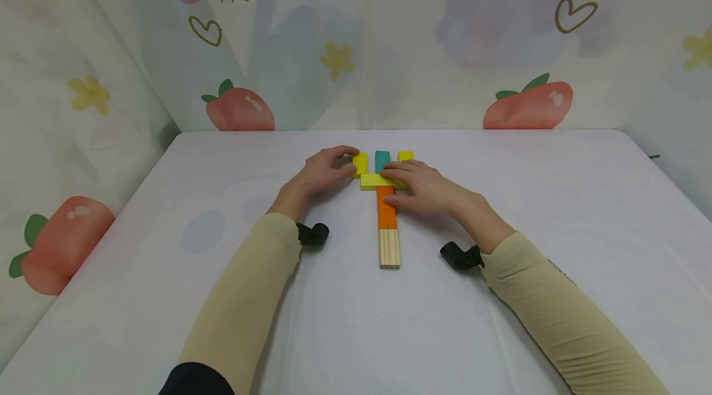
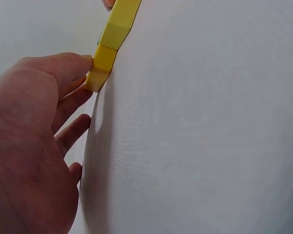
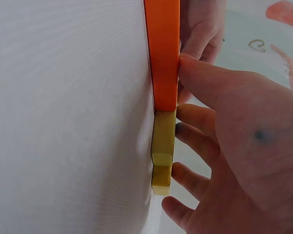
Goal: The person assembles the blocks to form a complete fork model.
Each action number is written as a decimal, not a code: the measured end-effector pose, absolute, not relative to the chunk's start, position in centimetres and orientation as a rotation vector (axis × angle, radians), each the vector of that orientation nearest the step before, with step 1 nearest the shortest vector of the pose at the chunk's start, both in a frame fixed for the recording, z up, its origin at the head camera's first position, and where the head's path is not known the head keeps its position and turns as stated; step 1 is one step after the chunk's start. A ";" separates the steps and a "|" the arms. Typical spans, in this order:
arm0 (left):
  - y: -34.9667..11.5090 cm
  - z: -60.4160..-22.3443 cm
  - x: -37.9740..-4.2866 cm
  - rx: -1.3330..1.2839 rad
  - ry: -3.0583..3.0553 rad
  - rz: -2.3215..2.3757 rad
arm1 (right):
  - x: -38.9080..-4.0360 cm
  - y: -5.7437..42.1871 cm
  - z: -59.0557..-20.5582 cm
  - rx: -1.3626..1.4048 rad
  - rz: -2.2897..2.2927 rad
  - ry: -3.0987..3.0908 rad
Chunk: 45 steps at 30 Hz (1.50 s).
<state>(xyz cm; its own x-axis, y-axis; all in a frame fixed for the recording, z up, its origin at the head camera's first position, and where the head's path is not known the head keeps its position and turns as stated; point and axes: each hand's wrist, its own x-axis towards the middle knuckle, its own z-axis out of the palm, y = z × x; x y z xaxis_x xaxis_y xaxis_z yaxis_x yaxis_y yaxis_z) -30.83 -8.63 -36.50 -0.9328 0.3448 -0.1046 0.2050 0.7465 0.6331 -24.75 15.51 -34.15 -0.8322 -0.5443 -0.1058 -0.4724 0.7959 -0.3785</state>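
Note:
Flat blocks lie together in a fork shape. My left hand point(image 1: 327, 171) pinches the left yellow block point(image 1: 360, 163) between thumb and fingers; in the left wrist view that yellow block point(image 2: 103, 66) meets the end of the crosswise block. My right hand point(image 1: 425, 188) rests on the blocks with extended fingers, over the crosswise yellow-green block point(image 1: 369, 182). Its thumb touches the orange block point(image 1: 386, 216), seen edge-on as an orange block point(image 3: 164, 53) in the right wrist view. Between the hands is a teal block point(image 1: 381, 160), with another yellow block point(image 1: 405, 155) to its right, partly hidden.
Below the orange block lies a plain wooden piece point(image 1: 389, 250) with lengthwise lines. All of it lies on a white-covered table point(image 1: 345, 333). A printed cloth point(image 1: 389, 86) hangs behind the table's far edge and along its sides.

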 end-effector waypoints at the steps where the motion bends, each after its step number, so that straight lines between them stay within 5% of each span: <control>1: -8.6 -36.5 -30.8 0.433 2.731 0.951 | -24.7 15.5 -34.1 -0.798 -0.504 2.776; 45: -9.0 -36.3 -29.2 0.394 2.704 1.120 | -24.8 15.4 -34.1 -0.792 -0.536 2.772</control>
<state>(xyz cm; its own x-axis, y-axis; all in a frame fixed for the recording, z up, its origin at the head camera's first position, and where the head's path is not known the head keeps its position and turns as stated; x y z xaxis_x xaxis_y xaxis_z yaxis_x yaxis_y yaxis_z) -29.21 -9.04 -36.28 -0.9470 0.3132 -0.0708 0.1713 0.6794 0.7135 -24.84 15.44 -34.07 -0.8339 -0.5431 -0.0988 -0.4671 0.7896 -0.3980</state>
